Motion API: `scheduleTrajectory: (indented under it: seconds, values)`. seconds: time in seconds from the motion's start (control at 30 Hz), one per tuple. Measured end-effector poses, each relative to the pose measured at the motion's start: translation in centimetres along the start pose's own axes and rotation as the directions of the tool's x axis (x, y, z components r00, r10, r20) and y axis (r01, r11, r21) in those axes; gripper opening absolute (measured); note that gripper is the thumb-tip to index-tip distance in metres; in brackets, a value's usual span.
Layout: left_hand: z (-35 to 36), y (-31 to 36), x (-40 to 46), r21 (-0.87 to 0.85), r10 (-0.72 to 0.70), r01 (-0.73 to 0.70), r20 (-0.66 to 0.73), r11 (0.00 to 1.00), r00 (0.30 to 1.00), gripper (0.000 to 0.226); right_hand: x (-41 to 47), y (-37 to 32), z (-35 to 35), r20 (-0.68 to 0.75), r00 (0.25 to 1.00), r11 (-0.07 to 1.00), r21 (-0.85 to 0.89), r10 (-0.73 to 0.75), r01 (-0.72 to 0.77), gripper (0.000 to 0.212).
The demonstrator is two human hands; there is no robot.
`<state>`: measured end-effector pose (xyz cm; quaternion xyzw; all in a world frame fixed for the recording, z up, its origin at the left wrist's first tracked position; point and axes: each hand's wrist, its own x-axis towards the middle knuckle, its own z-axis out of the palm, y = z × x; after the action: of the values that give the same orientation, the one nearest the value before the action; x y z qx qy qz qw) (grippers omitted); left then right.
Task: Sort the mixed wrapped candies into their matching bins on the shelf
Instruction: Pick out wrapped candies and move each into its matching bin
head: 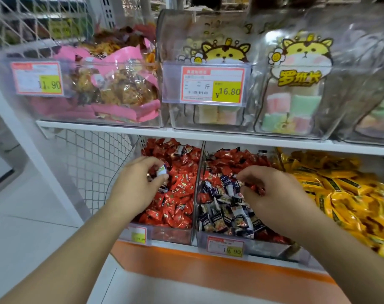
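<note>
A: What are the two bare forearms nearest us doing?

B: The left hand [135, 185] has its grip pinched on a small white-and-blue wrapped candy [161, 172], over the clear left bin [164, 234] of red wrapped candies [177, 194].

A: And the right hand [272, 194]?

B: Its grip is curled around red-wrapped pieces [255, 188], over the clear middle bin [263, 244] where dark navy-and-white wrapped candies [226, 213] lie mixed with red ones. Yellow wrapped candies [344, 194] fill the neighbouring bin.

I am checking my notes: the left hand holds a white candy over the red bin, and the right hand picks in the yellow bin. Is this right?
Not quite. The right hand picks in the middle bin, among red and dark candies, not the yellow bin. The left hand does hold a white candy over the red bin. The head view shows it.
</note>
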<state>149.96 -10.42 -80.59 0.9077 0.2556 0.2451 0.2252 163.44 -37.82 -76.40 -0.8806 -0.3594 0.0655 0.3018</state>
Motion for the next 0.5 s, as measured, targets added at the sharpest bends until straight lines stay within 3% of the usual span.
scheduleTrajectory:
  seconds: [0.1, 0.17, 0.23, 0.33, 0.4, 0.5]
  values:
    - [-1.4, 3.1, -0.8, -0.278, -0.029, 0.033, 0.019, 0.960, 0.999, 0.021, 0.0, -0.1, -0.1, -0.015, 1.000, 1.000, 0.022, 0.006, -0.005, 0.024]
    - [-1.9, 5.8, -1.7, -0.371, 0.043, -0.031, 0.024, 0.928, 0.999, 0.023, 0.0, -0.1, -0.2, -0.030, 0.999, 0.999, 0.033, 0.024, -0.023, 0.022]
    - [-1.9, 8.0, -2.5, -0.350, 0.141, -0.110, 0.064, 0.930, 0.988, 0.028, -0.1, -0.1, -0.2, -0.044, 0.998, 0.999, 0.036, 0.041, -0.039, 0.021]
    - [-1.0, 9.5, -3.3, -0.185, 0.264, -0.230, 0.191, 0.955, 0.945, 0.044, -0.2, 0.1, 0.0, -0.036, 0.997, 0.998, 0.023, 0.062, -0.061, 0.022]
    - [-0.6, 9.1, -3.2, -0.156, 0.244, -0.212, 0.228, 0.965, 0.943, 0.049, -0.4, 0.2, -0.1, -0.021, 0.998, 0.998, 0.013, 0.060, -0.060, 0.026]
    - [-0.7, 7.1, -2.2, -0.225, 0.082, -0.054, 0.119, 0.973, 0.990, 0.035, -0.5, 0.2, -0.2, -0.012, 0.999, 0.999, 0.010, 0.049, -0.049, 0.030]
